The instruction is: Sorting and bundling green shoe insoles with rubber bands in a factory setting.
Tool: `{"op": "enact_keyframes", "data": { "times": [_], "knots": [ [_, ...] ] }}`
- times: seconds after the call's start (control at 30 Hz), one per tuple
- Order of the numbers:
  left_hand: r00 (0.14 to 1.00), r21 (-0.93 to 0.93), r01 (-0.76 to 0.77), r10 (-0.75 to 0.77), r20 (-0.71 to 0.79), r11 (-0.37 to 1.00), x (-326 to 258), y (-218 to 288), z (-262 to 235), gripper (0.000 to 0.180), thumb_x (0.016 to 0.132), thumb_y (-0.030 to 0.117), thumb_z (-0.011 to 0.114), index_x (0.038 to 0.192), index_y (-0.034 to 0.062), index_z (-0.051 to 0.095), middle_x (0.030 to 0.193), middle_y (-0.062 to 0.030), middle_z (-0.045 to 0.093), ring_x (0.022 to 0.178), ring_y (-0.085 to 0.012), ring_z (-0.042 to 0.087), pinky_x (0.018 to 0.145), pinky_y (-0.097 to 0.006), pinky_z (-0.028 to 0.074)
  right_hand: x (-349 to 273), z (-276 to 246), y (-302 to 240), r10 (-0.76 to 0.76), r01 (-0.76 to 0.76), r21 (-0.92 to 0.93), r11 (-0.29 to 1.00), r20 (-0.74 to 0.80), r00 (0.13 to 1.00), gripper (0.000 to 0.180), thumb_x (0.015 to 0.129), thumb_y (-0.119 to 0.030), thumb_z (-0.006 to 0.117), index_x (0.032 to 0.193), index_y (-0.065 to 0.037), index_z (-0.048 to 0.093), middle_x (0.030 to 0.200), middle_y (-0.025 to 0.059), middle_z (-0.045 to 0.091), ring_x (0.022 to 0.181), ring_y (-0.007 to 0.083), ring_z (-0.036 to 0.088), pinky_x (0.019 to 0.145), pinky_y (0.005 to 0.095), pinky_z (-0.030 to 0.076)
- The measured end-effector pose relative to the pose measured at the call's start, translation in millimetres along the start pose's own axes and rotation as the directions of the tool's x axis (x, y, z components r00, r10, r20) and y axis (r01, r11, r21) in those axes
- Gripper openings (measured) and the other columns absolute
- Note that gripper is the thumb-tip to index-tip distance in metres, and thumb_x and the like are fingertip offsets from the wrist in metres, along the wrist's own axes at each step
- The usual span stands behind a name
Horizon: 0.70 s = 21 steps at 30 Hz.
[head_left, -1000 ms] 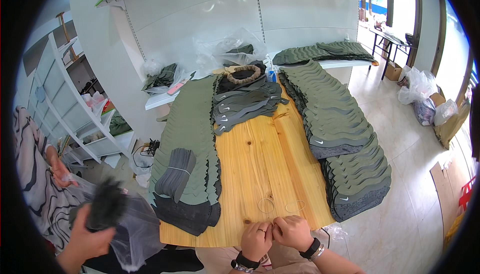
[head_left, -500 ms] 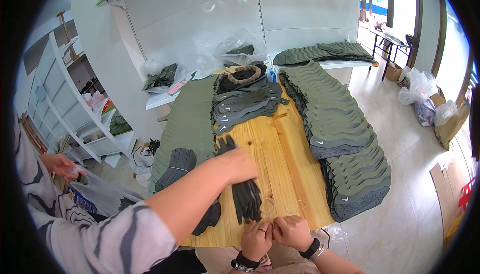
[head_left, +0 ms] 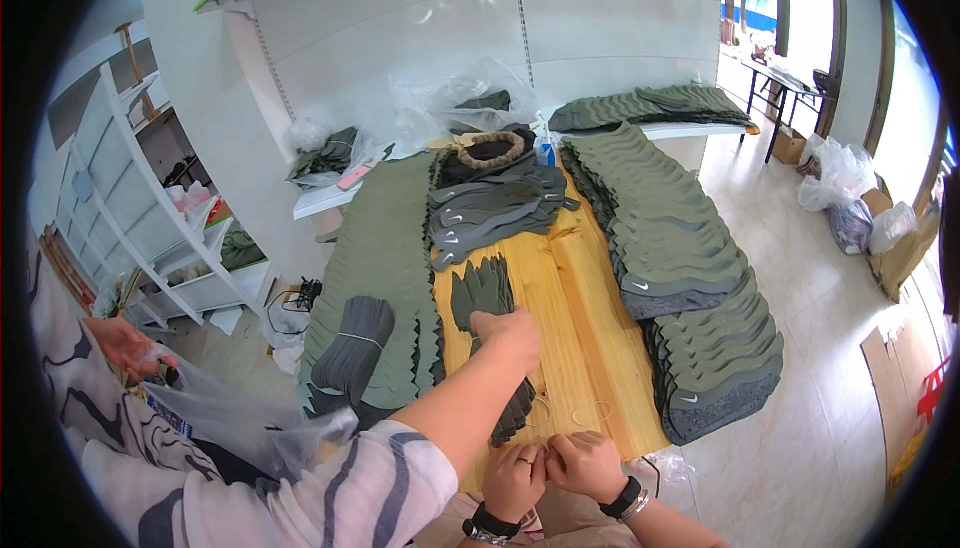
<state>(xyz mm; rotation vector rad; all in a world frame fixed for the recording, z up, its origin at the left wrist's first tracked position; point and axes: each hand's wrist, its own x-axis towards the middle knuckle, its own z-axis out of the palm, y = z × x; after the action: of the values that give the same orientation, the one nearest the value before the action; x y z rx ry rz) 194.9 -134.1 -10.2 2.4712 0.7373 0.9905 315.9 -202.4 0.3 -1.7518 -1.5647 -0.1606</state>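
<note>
My left hand [head_left: 513, 481] and my right hand [head_left: 588, 464] meet at the near edge of the wooden table [head_left: 540, 278]. Their fingers are pinched together, and whatever they hold is hidden or too small to make out. Just beyond my fingers lies a thin pale elastic band [head_left: 590, 403], with a second loop beside it, partly covered by a fabric bundle. A co-worker's hand [head_left: 508, 336] reaches in from the left and rests on that bundle of dark green fabric pieces [head_left: 477, 288]. The co-worker's other hand [head_left: 130, 346] holds a clear plastic bag [head_left: 215, 398].
Overlapping rows of green-grey fabric pieces [head_left: 680, 208] cover the table's right side, and more green pieces [head_left: 385, 228] its left. A banded grey bundle [head_left: 352, 348] lies there. Dark pieces [head_left: 495, 213] sit at the back. The co-worker's sleeve [head_left: 390, 468] fills the lower left.
The co-worker's hand has moved right, and the bundle under it sits slightly farther right and away from me. The clear bag has shifted right. My hands stay in place.
</note>
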Motion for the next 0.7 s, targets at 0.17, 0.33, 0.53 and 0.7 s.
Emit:
{"op": "enact_keyframes", "data": {
  "times": [0.17, 0.33, 0.53, 0.7],
  "knots": [
    [1.000, -0.019, 0.018, -0.018, 0.021, 1.000, -3.9, 1.3, 0.6, 0.007, 0.081, 0.010, 0.059, 0.081, 0.0032, 0.061, 0.074, -0.0103, 0.061, 0.071, -0.0281, 0.059, 0.065, -0.038, 0.047, -5.1, 0.6, 1.3, -0.005, 0.005, 0.001, 1.000, 0.005, 1.000, 0.015, 0.071, -0.014, 0.060, 0.062, -0.008, 0.050, 0.050, 0.0068, 0.051, 0.045, 0.0252, 0.053, 0.046, 0.0354, 0.044],
    [0.997, -0.116, 0.054, -0.048, 0.058, 0.992, -9.8, 1.3, 7.0, 0.011, 0.083, 0.010, 0.057, 0.087, 0.0009, 0.060, 0.081, -0.0139, 0.061, 0.076, -0.0317, 0.058, 0.068, -0.039, 0.048, -2.6, -21.5, -1.7, 0.002, 0.004, 0.184, 0.983, -0.029, 1.000, 0.009, 0.074, -0.011, 0.060, 0.066, -0.005, 0.058, 0.049, 0.0060, 0.051, 0.041, 0.0193, 0.050, 0.044, 0.0310, 0.041],
    [0.998, -0.255, 0.054, -0.044, 0.045, 0.966, -12.1, -12.8, 15.2, 0.008, 0.083, 0.007, 0.055, 0.088, 0.0015, 0.058, 0.080, -0.0161, 0.060, 0.077, -0.0342, 0.058, 0.070, -0.042, 0.047, 89.1, -155.0, -52.0, 0.277, -0.212, 0.463, 0.861, -0.077, 0.958, 0.006, 0.077, -0.006, 0.060, 0.072, -0.003, 0.063, 0.051, 0.0041, 0.048, 0.043, 0.0103, 0.045, 0.044, 0.0253, 0.037],
    [0.973, 0.025, -0.181, 0.175, 0.149, 0.983, -29.9, -91.9, 88.0, 0.013, 0.083, 0.008, 0.055, 0.094, 0.0025, 0.055, 0.087, -0.0155, 0.056, 0.085, -0.0320, 0.056, 0.073, -0.044, 0.046, 274.9, -149.3, -27.1, 0.035, 0.029, 0.332, 0.943, -0.185, 0.982, 0.015, 0.079, -0.014, 0.061, 0.083, 0.001, 0.059, 0.061, 0.0101, 0.054, 0.056, 0.0178, 0.052, 0.053, 0.0313, 0.041]
  ]
}}
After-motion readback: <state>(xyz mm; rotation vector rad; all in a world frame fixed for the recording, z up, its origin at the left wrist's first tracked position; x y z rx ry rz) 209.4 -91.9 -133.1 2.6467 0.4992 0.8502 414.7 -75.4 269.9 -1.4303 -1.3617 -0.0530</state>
